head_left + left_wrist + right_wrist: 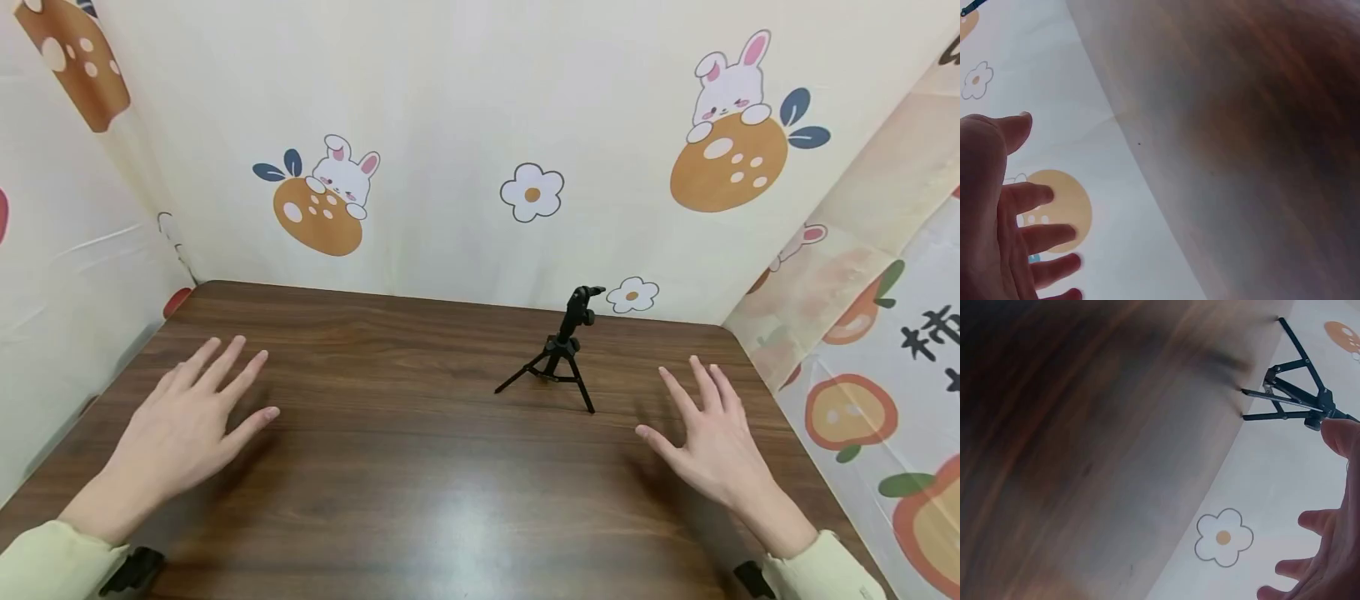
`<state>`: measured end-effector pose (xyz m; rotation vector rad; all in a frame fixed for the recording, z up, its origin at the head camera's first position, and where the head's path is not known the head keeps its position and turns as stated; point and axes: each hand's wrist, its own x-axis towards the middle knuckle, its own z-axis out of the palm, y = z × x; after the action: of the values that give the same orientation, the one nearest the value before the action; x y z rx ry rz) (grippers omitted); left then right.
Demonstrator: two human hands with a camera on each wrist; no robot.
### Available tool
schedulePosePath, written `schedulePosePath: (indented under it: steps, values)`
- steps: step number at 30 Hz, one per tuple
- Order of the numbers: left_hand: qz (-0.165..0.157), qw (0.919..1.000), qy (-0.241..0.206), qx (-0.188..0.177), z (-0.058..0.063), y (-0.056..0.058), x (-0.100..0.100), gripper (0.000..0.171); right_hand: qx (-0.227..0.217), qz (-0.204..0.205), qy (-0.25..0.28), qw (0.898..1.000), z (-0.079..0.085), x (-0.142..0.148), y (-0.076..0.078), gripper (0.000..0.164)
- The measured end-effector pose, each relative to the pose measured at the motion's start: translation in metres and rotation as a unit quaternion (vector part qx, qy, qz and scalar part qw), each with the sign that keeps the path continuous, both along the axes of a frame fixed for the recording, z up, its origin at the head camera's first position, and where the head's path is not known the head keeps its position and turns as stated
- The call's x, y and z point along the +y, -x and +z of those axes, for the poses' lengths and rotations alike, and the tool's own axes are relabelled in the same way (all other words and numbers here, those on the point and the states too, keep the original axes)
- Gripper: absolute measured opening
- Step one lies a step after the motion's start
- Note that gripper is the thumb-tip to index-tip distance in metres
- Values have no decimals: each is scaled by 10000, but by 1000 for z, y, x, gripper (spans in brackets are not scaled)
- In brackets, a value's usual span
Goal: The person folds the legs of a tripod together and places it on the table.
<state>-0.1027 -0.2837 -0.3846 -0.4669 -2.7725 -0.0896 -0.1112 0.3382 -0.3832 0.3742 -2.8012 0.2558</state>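
A small black tripod (561, 348) stands upright on the brown wooden table, legs spread, right of the middle in the head view. In the right wrist view the tripod (1297, 394) shows near the upper right, apart from the hand. My left hand (187, 421) hovers over the left side of the table, fingers spread, holding nothing. Over the right side is my right hand (712, 446), also with spread fingers and nothing in it; it is the hand nearer to the tripod. The left wrist view shows the left hand's fingers (1047, 239) apart, against the pale cloth.
The wooden table (420, 450) has a dark grain and a bright reflection near the front. Behind it hangs a pale cloth (450, 108) printed with rabbits and flowers. More printed cloth closes off the left and right sides. Each sleeve has a black band (135, 571) near it.
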Motion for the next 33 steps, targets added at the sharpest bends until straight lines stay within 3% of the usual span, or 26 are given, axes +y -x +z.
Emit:
schedulePosePath:
  steps: [4, 10, 15, 19, 25, 29, 33]
  values:
    - [-22, 9997, -222, -41, 4, 1, 7, 70, -290, 64, 576, 9979, 2, -5, 3, 83]
    - [32, 9970, -572, -523, 10, 3, 24, 61, -597, 173, 1435, 9877, 6, -16, 6, 74]
    - [-276, 9896, -1195, -757, 14, 17, 49, 45, -668, 257, 1894, 9793, 12, -24, 10, 67]
    - [-690, 9745, -1895, -980, 17, 38, 74, 31, -820, 305, 2272, 9699, 20, -30, 18, 66]
    - [-1046, 9412, -2930, -1317, 23, 64, 115, 20, -964, 453, 2757, 9553, 32, -48, 36, 66]
    - [-1282, 9206, -3453, -1300, 15, 77, 147, 16, -903, 584, 2954, 9493, 38, -59, 44, 66]
    - [-1510, 9091, -3643, -1340, 0, 89, 184, 14, -784, 618, 3091, 9458, 42, -68, 51, 67]
